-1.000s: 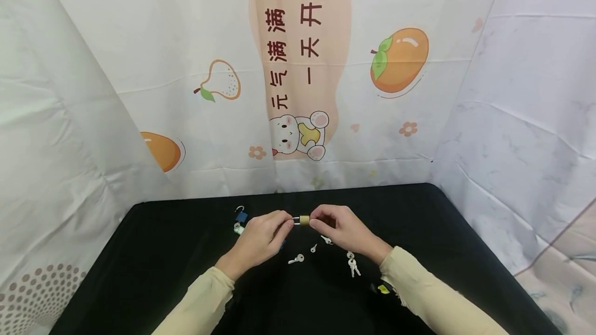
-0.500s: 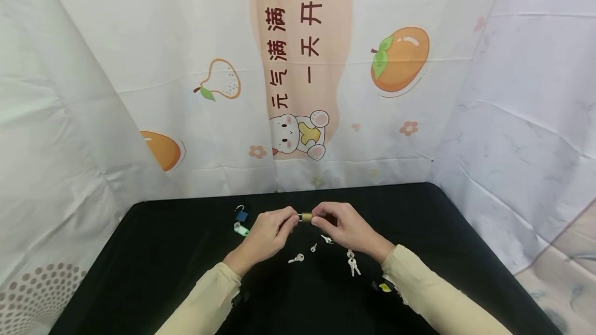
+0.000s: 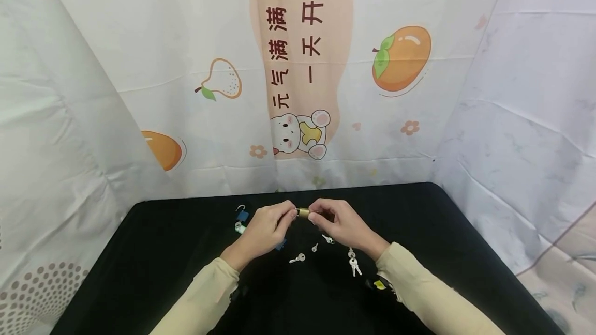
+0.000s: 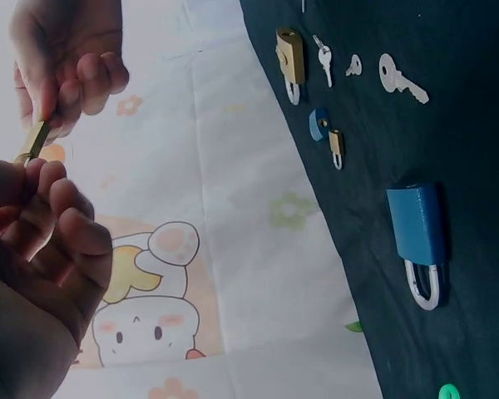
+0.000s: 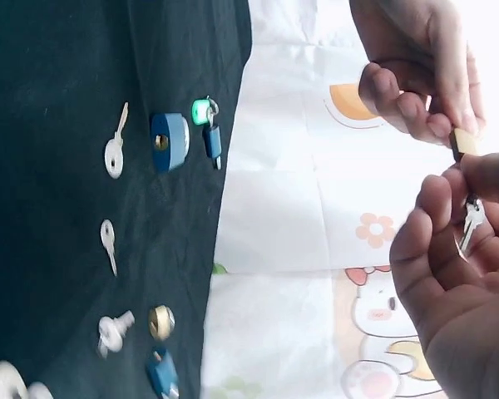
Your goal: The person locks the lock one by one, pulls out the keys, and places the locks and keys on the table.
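A small brass padlock [image 3: 303, 213] is held up between both hands above the black table, lying sideways in the head view. My left hand [image 3: 266, 227] pinches it at its shackle end, fingertips covering most of the shackle. At the opposite end, thumb and forefinger of my right hand [image 3: 345, 225] pinch a key whose head they hide, right at the bottom of the lock body. A second silver key [image 5: 472, 223] dangles below those fingers in the right wrist view.
Loose silver keys [image 3: 298, 258] lie below the hands, and a pair of keys [image 3: 355, 265] sits near the right wrist. A large blue padlock [image 4: 417, 226], a brass padlock [image 4: 289, 56] and an unlocked blue padlock [image 3: 242, 216] with a green tag [image 5: 201, 111] lie on the black tablecloth [image 3: 167, 273].
Both hands have risen slightly with the brass padlock. The left fingers have come closer to the lock body and cover more of the shackle than a second ago.
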The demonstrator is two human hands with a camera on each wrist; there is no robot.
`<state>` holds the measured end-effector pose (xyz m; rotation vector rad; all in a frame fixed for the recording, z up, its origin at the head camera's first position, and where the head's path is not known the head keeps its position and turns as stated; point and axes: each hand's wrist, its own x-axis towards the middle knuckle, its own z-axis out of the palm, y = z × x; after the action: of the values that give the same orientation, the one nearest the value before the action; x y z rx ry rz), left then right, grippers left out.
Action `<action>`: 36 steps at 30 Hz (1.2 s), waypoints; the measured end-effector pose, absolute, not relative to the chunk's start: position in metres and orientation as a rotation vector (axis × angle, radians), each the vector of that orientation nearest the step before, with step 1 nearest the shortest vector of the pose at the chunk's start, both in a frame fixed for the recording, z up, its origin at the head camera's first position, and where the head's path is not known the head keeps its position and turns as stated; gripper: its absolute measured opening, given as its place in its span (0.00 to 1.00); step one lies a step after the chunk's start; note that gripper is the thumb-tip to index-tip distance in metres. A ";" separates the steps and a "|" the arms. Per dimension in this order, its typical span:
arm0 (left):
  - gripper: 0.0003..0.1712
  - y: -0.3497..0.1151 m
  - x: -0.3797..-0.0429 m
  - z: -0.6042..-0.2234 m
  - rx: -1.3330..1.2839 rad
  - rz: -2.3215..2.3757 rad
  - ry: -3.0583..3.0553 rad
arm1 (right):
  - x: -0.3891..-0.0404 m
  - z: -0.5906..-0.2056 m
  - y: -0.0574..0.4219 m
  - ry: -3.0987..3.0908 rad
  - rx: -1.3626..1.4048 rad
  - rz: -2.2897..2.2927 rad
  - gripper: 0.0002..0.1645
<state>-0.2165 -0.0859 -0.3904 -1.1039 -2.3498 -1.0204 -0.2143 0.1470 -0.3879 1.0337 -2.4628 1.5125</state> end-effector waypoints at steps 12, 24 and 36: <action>0.12 -0.082 -0.214 -0.400 -0.969 -1.117 -2.483 | -0.211 -0.395 0.138 -2.479 0.903 1.747 0.07; 0.13 -0.081 -0.218 -0.401 -0.929 -1.213 -2.514 | -0.221 -0.409 0.131 -2.357 0.874 1.837 0.06; 0.12 -0.072 -0.220 -0.403 -0.831 -1.324 -2.395 | -0.222 -0.414 0.117 -2.212 0.628 2.026 0.10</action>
<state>-0.2199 -0.0724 -0.4026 -0.8309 -2.3948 -1.3243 -0.2216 0.1173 -0.4137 0.6285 -2.2115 2.0256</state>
